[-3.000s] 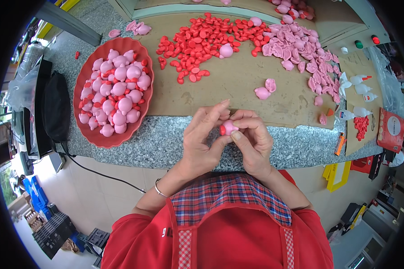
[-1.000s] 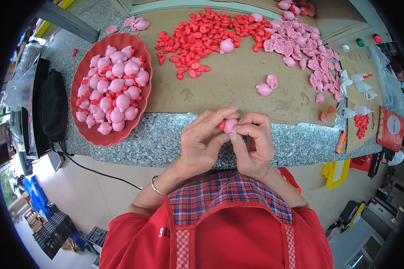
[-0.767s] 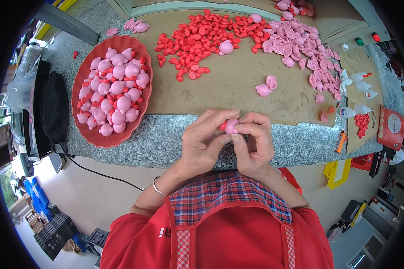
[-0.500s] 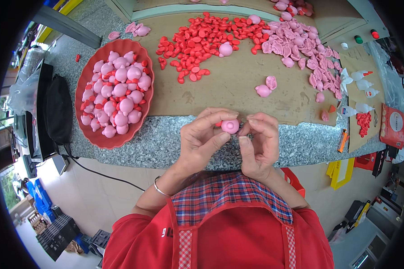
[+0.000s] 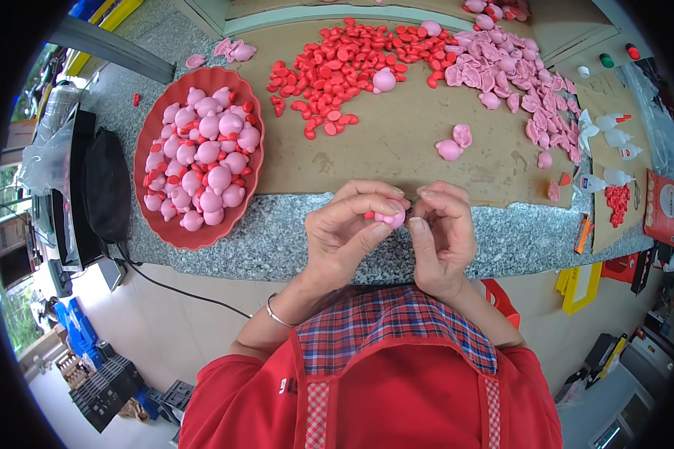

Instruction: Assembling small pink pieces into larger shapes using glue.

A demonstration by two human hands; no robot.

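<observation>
Head view: left hand [image 5: 346, 238] pinches a small round pink-and-red plastic piece [image 5: 390, 218]; right hand's [image 5: 442, 238] curled fingertips touch it.

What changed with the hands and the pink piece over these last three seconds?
The left hand now holds the pink piece alone between thumb and fingers; the right hand has eased its fingertips slightly off it. Earlier both pinched it together. The red tray and the loose red parts stayed put.
</observation>
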